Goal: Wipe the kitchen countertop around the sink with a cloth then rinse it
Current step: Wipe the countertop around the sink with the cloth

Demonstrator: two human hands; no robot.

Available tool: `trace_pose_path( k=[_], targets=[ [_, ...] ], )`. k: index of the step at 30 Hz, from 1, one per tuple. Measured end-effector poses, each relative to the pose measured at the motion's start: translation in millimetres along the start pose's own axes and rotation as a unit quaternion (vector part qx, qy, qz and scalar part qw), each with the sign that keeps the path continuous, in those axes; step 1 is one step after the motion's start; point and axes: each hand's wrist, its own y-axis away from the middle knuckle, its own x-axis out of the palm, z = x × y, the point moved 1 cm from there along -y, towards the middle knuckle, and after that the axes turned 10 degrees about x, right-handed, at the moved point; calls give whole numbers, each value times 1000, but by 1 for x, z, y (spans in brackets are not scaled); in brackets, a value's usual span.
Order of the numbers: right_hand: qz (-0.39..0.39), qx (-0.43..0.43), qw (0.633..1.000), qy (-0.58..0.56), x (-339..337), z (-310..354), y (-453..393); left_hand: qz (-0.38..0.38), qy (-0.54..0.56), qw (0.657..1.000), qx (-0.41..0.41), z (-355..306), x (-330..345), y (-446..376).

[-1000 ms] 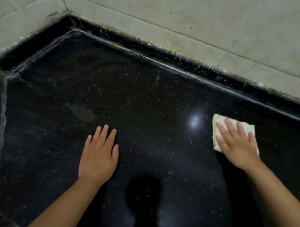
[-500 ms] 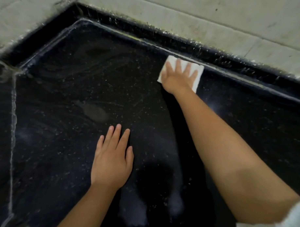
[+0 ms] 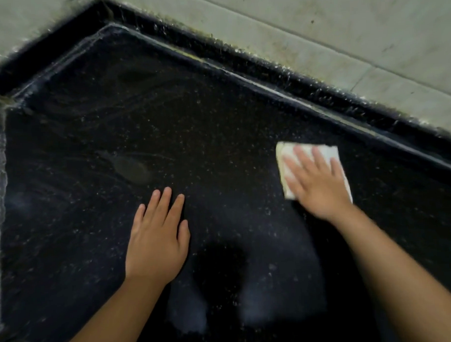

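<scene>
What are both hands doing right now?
Left hand: open, flat on the black countertop, holding nothing.
Right hand: open, fingers straight, pressing the white cloth onto the countertop.

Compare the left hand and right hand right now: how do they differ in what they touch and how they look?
The left hand lies flat on the bare black countertop; the right hand presses on a white cloth. The left hand is sharp, the right hand motion-blurred. The left hand is nearer the camera, the right hand closer to the wall. Both have straight fingers, palms down.
</scene>
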Motion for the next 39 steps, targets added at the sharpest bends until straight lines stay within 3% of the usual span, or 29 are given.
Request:
trace_pose_path(
  k=[2, 5, 11, 15, 17, 21, 23, 25, 27, 29, 32, 36, 39],
  targets=[
    [10, 109, 991, -79, -8, 6, -41, -3, -4, 1000, 4, 1, 2, 1],
    [19, 145, 982, -118, -12, 61, -90, -3, 27, 1000, -6, 2, 2, 2],
    [25, -58, 995, -72, -10, 137, -65, 5, 62, 998, -18, -2, -2, -1],
    [29, -161, 986, -33, 10, 96, 10, 10, 70, 997, -24, -3, -6, -1],
    [-34, -171, 985, 9, 23, 55, 44, 18, 73, 997, -29, -4, -7, -1],
    [-9, -55, 997, 47, 27, -57, 59, 23, 82, 996, -36, -8, -11, -1],
    [2, 78, 997, -4, 15, -99, 45, 22, 82, 996, -38, -9, -13, -1],
    [23, 229, 969, -91, 6, -117, 19, 22, 85, 995, -39, -9, -13, -2],
    [31, 291, 948, -124, -1, -99, -8, 24, 87, 995, -39, -10, -14, -1],
    [41, 274, 953, -127, -6, -62, -29, 22, 92, 995, -41, -10, -15, 0],
    [39, 162, 980, -110, -1, 3, -30, 23, 94, 995, -37, -10, -15, -1],
    [11, 4, 995, -102, 26, 63, 33, 23, 93, 995, -41, -13, -17, 0],
    [-34, -30, 995, -94, 48, 52, 107, 26, 88, 995, -41, -15, -19, -1]
  ],
)
